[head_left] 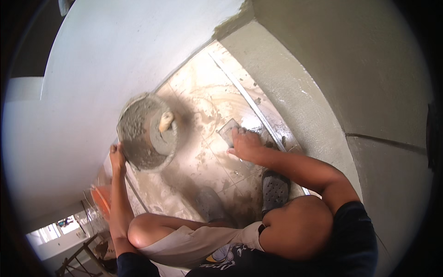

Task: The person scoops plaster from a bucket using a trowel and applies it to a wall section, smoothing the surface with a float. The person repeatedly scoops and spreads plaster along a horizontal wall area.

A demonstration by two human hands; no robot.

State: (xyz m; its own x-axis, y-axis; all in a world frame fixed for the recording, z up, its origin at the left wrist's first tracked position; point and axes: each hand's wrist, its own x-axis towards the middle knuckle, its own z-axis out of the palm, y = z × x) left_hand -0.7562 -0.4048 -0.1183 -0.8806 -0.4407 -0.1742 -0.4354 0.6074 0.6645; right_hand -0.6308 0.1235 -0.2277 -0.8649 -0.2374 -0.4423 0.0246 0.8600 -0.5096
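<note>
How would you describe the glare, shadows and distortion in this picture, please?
Head view: the tiled floor looks washed out toward its far corner, with a wet gleam beside the right hand; head view: a soft shadow falls right of the bucket; head view: fisheye distortion bows the wall edges, and the rim darkens to black.

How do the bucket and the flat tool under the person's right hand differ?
The bucket is large, round and hollow; the flat tool is much smaller, with straight edges. The bucket has grey, wet-looking mix inside and the left hand at its side; the flat tool is held low at the tiled floor by the right hand. Both look greyish.
</note>
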